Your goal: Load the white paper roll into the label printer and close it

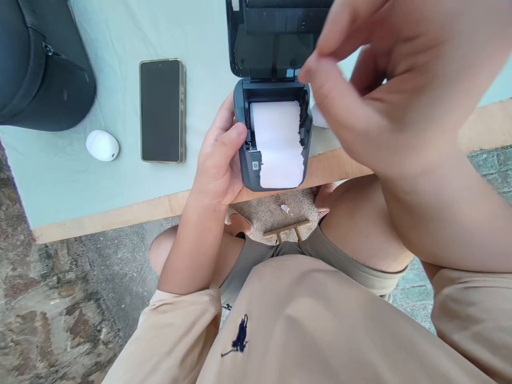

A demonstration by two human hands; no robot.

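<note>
My left hand point(222, 152) is closed around the left side of a small dark portable printer point(280, 182), its thumb on the rim. The printer's lid point(272, 50) stands open, tilted back at the far side. Inside the body lies a roll of white paper point(277, 128), its torn-edged strip hanging over the front. My right hand point(384, 85), large and close to the camera, is above the printer's right side. Its thumb and forefinger are pinched together by the lid's right edge; whether anything is between them I cannot make out. That hand hides part of the lid.
A smartphone point(160, 110) and a white earbud case point(102, 145) lie on the pale cloth-covered table point(120, 186). A black zippered case point(44, 69) stands at the far left. Behind my right hand a white object point(319, 117) shows partly. The table's wooden edge runs before my knees.
</note>
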